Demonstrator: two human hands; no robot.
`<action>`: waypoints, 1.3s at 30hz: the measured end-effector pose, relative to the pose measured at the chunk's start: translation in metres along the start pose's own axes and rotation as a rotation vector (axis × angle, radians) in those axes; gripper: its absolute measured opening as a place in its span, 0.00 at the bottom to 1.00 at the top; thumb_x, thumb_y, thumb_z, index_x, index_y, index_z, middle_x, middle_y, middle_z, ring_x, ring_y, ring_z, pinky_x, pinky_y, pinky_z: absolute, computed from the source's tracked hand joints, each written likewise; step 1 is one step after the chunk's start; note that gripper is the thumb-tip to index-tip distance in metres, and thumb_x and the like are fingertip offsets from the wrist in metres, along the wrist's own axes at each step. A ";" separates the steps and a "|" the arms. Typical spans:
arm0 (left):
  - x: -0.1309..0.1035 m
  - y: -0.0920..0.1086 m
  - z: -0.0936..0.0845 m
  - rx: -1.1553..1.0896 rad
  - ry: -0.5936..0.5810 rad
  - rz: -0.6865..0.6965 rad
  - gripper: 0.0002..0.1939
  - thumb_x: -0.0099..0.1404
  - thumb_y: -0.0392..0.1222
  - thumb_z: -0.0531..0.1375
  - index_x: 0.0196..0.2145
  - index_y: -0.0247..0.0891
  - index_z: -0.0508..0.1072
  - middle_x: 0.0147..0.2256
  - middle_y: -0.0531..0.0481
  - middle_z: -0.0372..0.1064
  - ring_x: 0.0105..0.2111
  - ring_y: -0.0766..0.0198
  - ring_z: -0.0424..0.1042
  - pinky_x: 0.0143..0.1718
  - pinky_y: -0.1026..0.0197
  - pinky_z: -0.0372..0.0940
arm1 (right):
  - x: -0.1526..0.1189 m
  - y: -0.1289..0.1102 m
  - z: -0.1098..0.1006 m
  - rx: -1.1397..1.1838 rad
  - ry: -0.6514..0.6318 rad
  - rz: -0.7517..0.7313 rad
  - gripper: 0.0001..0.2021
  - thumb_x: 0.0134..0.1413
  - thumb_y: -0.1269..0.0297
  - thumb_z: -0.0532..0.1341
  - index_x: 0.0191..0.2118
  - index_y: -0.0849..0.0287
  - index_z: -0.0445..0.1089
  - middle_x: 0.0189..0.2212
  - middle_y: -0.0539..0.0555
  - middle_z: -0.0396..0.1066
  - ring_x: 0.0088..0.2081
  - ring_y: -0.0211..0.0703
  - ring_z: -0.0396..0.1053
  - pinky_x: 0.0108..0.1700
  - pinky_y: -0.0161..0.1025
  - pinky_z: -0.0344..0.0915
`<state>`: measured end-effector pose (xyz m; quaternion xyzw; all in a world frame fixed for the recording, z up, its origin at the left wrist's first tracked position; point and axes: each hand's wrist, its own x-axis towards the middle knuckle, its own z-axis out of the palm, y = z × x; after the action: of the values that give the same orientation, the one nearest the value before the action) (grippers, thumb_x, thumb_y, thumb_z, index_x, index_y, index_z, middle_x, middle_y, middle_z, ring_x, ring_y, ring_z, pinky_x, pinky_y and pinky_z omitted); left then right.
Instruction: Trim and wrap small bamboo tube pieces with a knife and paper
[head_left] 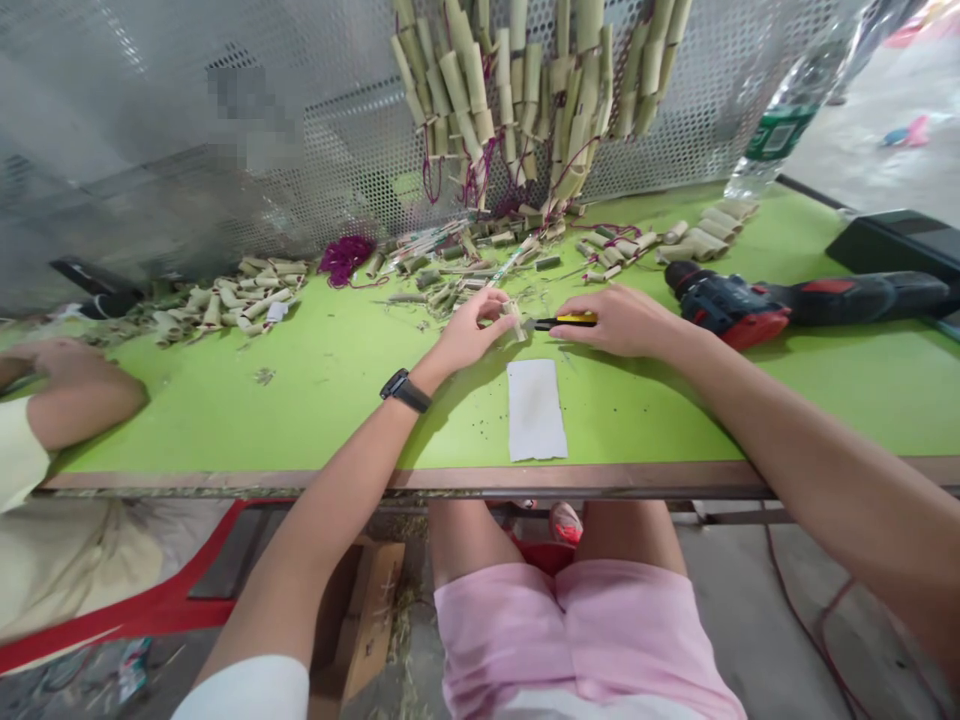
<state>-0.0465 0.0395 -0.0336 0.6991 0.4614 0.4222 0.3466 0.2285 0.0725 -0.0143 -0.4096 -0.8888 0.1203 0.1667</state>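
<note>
My left hand [480, 325] is closed on a short pale bamboo piece [517, 320], held just above the green table. Wrapped in the fingers of my right hand [619, 318] is a utility knife [576, 320] with a yellow and black handle. Its blade points left and reaches the bamboo piece or lies very close to it; I cannot tell if they touch. Below both hands a white paper sheet [537, 410] lies flat on the table, with small dark specks around it.
Cut bamboo tubes [240, 295] are heaped at the left, near another person's arm [82, 390]. Purple string [345, 260] lies behind. Strung bamboo bundles [525, 90] hang against the perforated metal panel [330, 130]. A cordless drill [727, 300] and plastic bottle [780, 130] are at right.
</note>
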 end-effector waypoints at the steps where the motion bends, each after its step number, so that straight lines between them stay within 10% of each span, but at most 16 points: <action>1: 0.001 -0.001 0.000 -0.010 -0.006 -0.011 0.11 0.72 0.40 0.68 0.48 0.42 0.71 0.33 0.53 0.74 0.31 0.65 0.69 0.36 0.62 0.64 | 0.000 0.000 -0.001 0.005 0.007 0.004 0.22 0.67 0.40 0.64 0.48 0.53 0.84 0.38 0.57 0.84 0.34 0.50 0.73 0.38 0.43 0.61; 39: 0.012 -0.022 -0.031 -0.091 -0.217 -0.062 0.12 0.72 0.43 0.68 0.51 0.38 0.77 0.45 0.46 0.79 0.42 0.62 0.77 0.48 0.54 0.71 | 0.011 -0.008 0.020 -0.036 0.171 -0.251 0.18 0.75 0.51 0.61 0.59 0.46 0.85 0.47 0.53 0.88 0.39 0.48 0.82 0.34 0.40 0.66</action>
<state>-0.0795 0.0613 -0.0368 0.7097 0.4228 0.3536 0.4388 0.2078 0.0744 -0.0272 -0.3069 -0.9176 0.0473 0.2481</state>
